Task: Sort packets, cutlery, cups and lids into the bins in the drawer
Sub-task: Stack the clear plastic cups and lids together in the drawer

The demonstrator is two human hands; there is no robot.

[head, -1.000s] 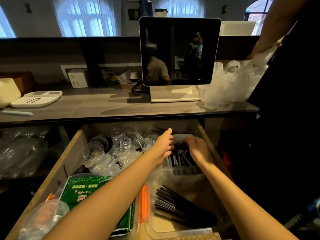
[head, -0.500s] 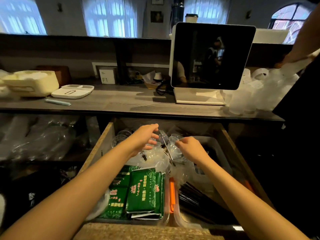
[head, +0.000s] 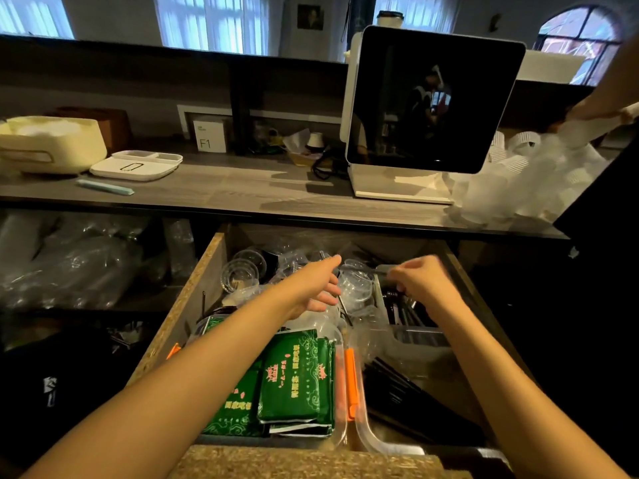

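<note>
The open wooden drawer (head: 193, 299) holds green packets (head: 297, 375) in a clear front bin. Loose clear plastic cups (head: 242, 274) and lids fill its back. Black cutlery (head: 397, 392) lies in the front right bin, and more lies in the rear right bin (head: 401, 311). My left hand (head: 318, 288) reaches over the cups with fingers extended and holds nothing. My right hand (head: 418, 281) hovers above the rear right bin with curled fingers. It pinches one end of a thin grey stick-like piece (head: 375, 270), which is blurred.
Above the drawer a grey counter (head: 242, 191) carries a screen on a stand (head: 432, 102), a white tray (head: 138, 164) and a cream container (head: 52, 143). Another person's hand (head: 601, 108) holds a bag of white cups (head: 529, 178) at right. An orange item (head: 351, 382) sits between the front bins.
Both hands left the rear right bin and moved left over the clear cups. The right hand now pinches a thin piece, and the left hand has spread open. The camera shifted.
</note>
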